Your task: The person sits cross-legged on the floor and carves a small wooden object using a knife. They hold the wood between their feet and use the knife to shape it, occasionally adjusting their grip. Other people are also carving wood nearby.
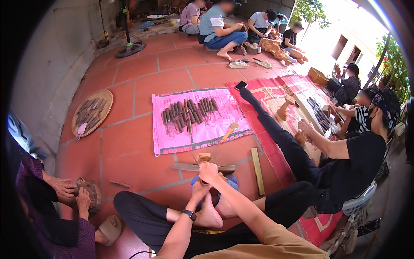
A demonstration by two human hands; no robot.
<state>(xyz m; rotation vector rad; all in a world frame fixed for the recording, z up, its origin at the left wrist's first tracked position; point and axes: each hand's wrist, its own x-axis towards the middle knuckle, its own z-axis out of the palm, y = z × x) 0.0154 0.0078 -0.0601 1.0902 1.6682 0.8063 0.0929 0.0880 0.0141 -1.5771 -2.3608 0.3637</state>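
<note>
Between my bent legs, my right hand (208, 172) is closed around a carving chisel, whose thin blade (195, 159) sticks out up and to the left. Just below it, touching, my left hand (199, 190) is curled closed, a dark watch on its wrist; what its fingers hold is mostly hidden. A small light-brown wood piece (204, 157) sits just beyond my right hand. Under the hands, a dark wooden board (226, 168) lies crosswise, partly covered. My bare foot (210, 215) is close beneath my left hand.
Ahead lies a pink sheet (164, 141) with several dark-handled carving tools (189, 113) and a brush (230, 132). A wooden strip (257, 171) is to the right, a round tool basket (108, 96) far left. People sit close on both sides; one leg stretches across the red mat (263, 93).
</note>
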